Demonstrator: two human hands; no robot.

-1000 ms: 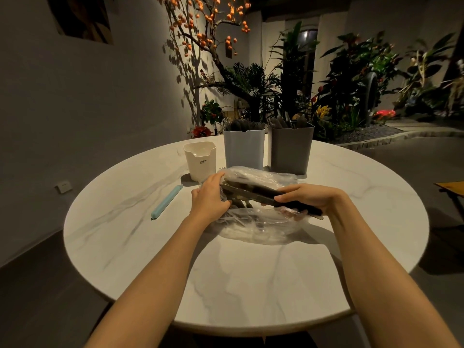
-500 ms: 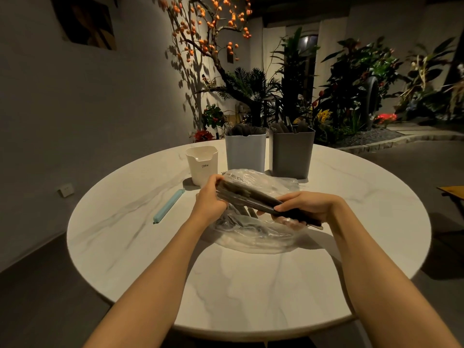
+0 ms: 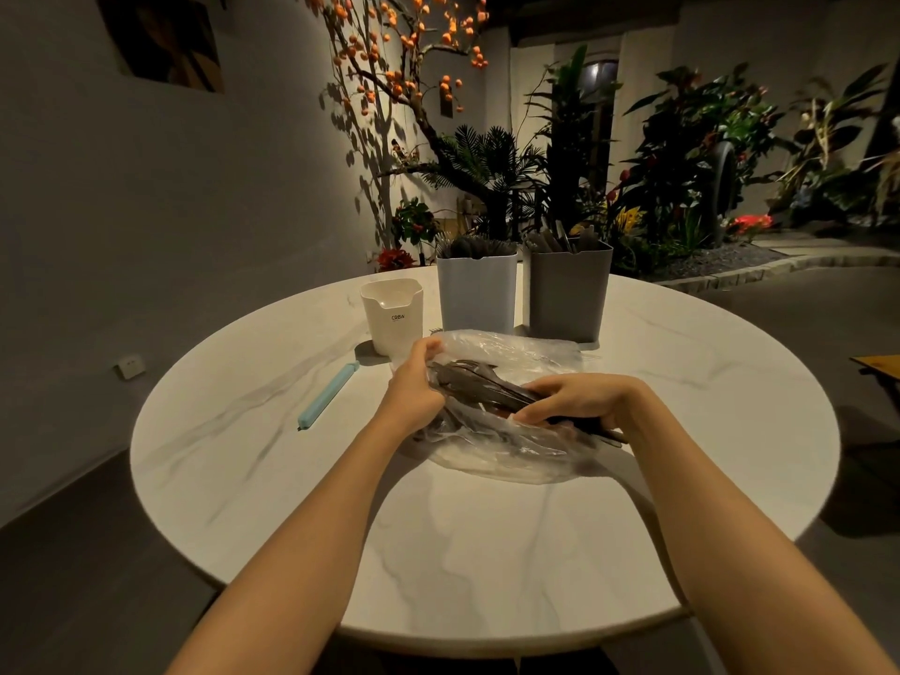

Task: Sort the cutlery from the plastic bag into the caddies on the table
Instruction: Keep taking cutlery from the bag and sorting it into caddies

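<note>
Dim table [image 3: 487, 552]; bag [image 3: 511, 445] blurs cutlery [image 3: 482, 384]; right hand [image 3: 579, 399] fingertips hidden.

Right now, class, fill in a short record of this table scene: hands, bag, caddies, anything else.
left hand: grips the plastic bag's left end
right hand: grips a bundle of dark cutlery
plastic bag: clear, crumpled, lying on the round marble table
caddies: light grey caddy and dark grey caddy, both holding cutlery
other: cream cup; blue bag clip
</note>
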